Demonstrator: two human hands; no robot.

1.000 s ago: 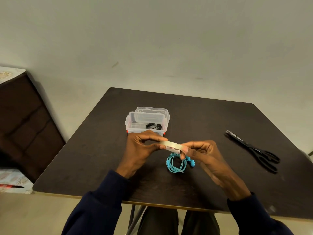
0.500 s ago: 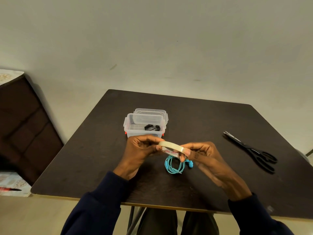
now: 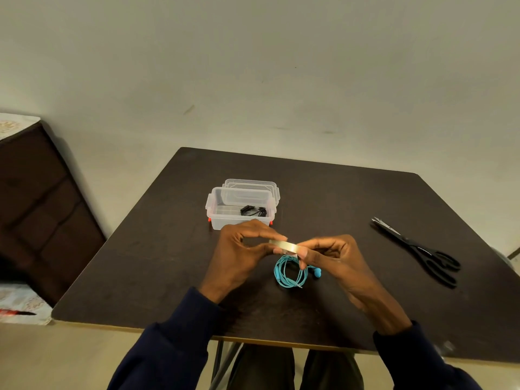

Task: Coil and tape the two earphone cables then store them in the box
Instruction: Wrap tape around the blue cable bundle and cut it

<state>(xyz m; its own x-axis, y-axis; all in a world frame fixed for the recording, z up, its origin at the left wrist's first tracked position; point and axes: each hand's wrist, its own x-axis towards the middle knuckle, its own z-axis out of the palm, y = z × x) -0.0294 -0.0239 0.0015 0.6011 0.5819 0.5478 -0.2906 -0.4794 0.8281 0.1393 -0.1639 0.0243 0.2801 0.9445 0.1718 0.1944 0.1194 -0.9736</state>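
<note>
A coiled turquoise earphone cable [image 3: 289, 273] lies on the dark table [image 3: 157, 257], just below my hands. Above it I hold a pale roll of tape [image 3: 284, 246] between both hands. My left hand [image 3: 239, 250] pinches the roll's left side with thumb and fingers. My right hand [image 3: 334, 257] grips its right side with curled fingers. A clear plastic box [image 3: 225, 220] stands open behind my left hand, with a black earphone cable [image 3: 252, 211] inside it.
The box's clear lid [image 3: 254, 184] leans behind the box. Black scissors [image 3: 419, 249] lie at the right of the table. A dark wooden cabinet [image 3: 36, 209] stands left of the table, against the pale wall.
My hands stay on the tape roll above the turquoise coil, with only slight shifts of the fingers. The camera view has dipped a little.
</note>
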